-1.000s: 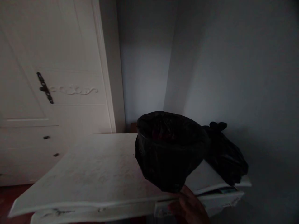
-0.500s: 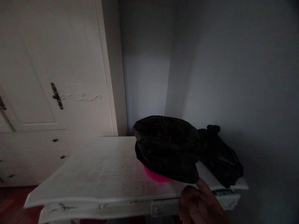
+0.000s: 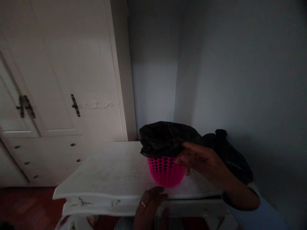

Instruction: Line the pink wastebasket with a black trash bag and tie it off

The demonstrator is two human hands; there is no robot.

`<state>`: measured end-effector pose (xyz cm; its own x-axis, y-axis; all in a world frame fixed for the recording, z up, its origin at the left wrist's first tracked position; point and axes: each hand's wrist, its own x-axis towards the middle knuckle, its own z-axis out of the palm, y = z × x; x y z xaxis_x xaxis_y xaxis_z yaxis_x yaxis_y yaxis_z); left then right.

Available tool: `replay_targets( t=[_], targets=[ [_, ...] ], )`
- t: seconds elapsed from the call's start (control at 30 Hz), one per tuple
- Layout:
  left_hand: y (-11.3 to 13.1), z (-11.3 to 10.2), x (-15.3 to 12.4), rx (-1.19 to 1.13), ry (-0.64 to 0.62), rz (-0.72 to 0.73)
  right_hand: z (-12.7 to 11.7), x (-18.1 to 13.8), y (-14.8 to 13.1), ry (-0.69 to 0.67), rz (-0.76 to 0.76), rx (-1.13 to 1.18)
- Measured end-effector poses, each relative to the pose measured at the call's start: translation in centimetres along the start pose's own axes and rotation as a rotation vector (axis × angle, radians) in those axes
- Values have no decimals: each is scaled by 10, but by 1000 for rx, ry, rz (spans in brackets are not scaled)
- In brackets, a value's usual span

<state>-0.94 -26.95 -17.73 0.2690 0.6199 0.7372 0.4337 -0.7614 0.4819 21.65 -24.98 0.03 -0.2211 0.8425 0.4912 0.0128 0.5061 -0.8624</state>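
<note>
A pink plastic basket with round holes stands upright on the white table. A black trash bag lines it, its mouth open and its edge folded down over the rim. At the right side of the rim is my right hand, index finger on the bag and the other fingers bent around its hanging edge. Just below the basket, at the table's front edge, my left hand wears a ring; its fingers are apart and hold nothing visible. Shadow hides the inside of the bag.
A second black bag, knotted at the top, lies on the right of the white table, by the grey wall. A white wardrobe with dark handles stands at the left. An open-looking drawer front sits below the tabletop.
The bag's edge hung low at the front and right; now it sits higher and more of the pink basket shows. My right hand has moved up, and my left hand has come into view.
</note>
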Motion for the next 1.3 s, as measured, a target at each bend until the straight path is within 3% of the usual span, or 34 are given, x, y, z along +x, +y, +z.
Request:
replay_targets(
  t=[0.07,0.2,0.3,0.53,0.67,0.77,0.87,1.0,1.2,1.3],
  targets=[
    [22,-2,36,100,35,124,0,7,-7,-48,18,-134],
    [46,12,78,259,257,27,2,15,-21,-105,-81,-469],
    [38,23,83,312,376,-47,0,13,-25,-115,-202,-685],
    [18,30,75,305,346,-122,-13,-3,-11,11,-221,-897],
    [19,32,72,264,371,-178,-18,-6,2,-20,-273,-1019],
    [20,33,73,210,361,-161,-18,-4,0,-49,-307,-1062],
    [21,33,75,154,337,-162,-13,0,-12,9,-313,-1047],
    [20,34,80,123,297,-262,-3,7,-23,82,-367,-1050],
    [27,17,99,40,-3,-431,5,15,-21,74,-411,-1066],
    [29,3,109,57,-58,-457,1,26,-30,128,-398,-1061]
  ],
)
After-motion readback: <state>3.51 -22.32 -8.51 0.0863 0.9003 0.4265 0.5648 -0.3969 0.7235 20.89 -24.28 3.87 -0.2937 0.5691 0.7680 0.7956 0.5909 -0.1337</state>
